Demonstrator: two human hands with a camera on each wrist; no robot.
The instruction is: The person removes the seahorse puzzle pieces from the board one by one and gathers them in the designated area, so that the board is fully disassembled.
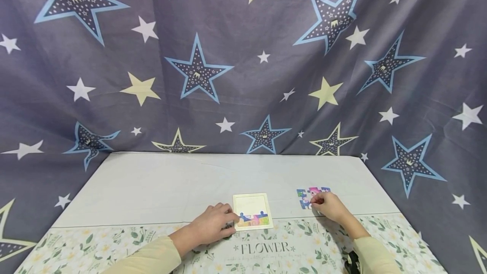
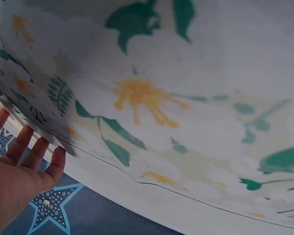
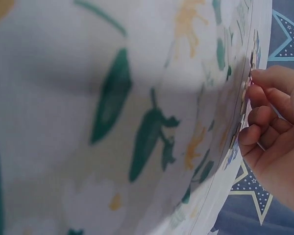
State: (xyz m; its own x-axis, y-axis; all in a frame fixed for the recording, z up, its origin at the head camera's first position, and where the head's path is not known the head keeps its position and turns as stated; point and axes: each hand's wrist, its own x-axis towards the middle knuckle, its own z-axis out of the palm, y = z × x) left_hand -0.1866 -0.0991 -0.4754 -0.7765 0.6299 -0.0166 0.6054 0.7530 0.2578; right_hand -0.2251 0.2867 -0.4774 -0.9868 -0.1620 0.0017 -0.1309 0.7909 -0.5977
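Observation:
A square cream puzzle tray (image 1: 251, 203) lies on the table, with a row of joined colourful pieces (image 1: 254, 220) along its near side. My left hand (image 1: 213, 225) rests at the tray's left edge, its fingers spread and loosely bent; the left wrist view shows the same hand (image 2: 27, 171) from below. To the right lies a group of loose puzzle pieces (image 1: 302, 193) in blue, green and pink. Over their near side, my right hand (image 1: 332, 207) pinches a puzzle piece between thumb and forefinger, mostly hidden by the fingertips. In the right wrist view this hand (image 3: 279, 117) is low beside the pieces.
The table is white (image 1: 171, 185) at the back, with a flower-print cloth (image 1: 274, 261) marked FLOWER along the front. A dark curtain with stars (image 1: 228, 109) hangs behind and at both sides. Something black (image 1: 351, 262) shows by the right sleeve.

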